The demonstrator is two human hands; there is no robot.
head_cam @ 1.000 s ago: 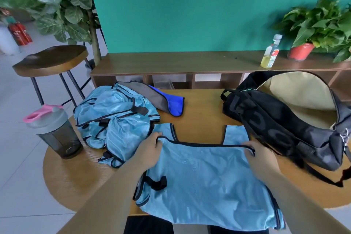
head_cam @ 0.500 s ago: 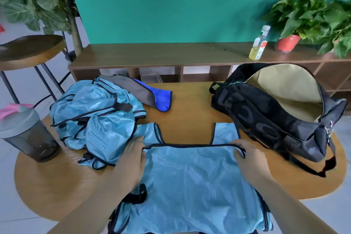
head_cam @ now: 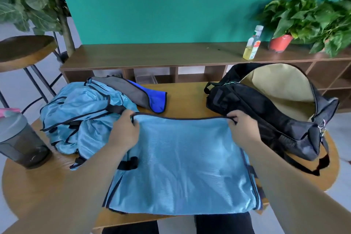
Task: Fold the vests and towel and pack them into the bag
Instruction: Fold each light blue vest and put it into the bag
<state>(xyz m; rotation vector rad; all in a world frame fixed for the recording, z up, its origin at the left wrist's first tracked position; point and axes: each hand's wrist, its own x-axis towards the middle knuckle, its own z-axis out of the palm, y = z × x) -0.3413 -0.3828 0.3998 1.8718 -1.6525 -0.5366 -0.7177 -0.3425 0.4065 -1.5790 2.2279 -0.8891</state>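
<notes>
My left hand [head_cam: 125, 131] has its fingers curled, pinching the far left corner of the blue vest [head_cam: 180, 167] along the black trim. My right hand [head_cam: 241, 127] grips the far right corner the same way, fingers closed over the hem. The vest lies spread flat on the round table [head_cam: 38, 186], directly in front of me. At ten o'clock from it sits a crumpled pile of vests [head_cam: 81, 116]. At eleven, touching that pile, is the grey-and-blue towel [head_cam: 152, 98]. At two o'clock the black bag [head_cam: 266, 119] stands unzipped, mouth open.
</notes>
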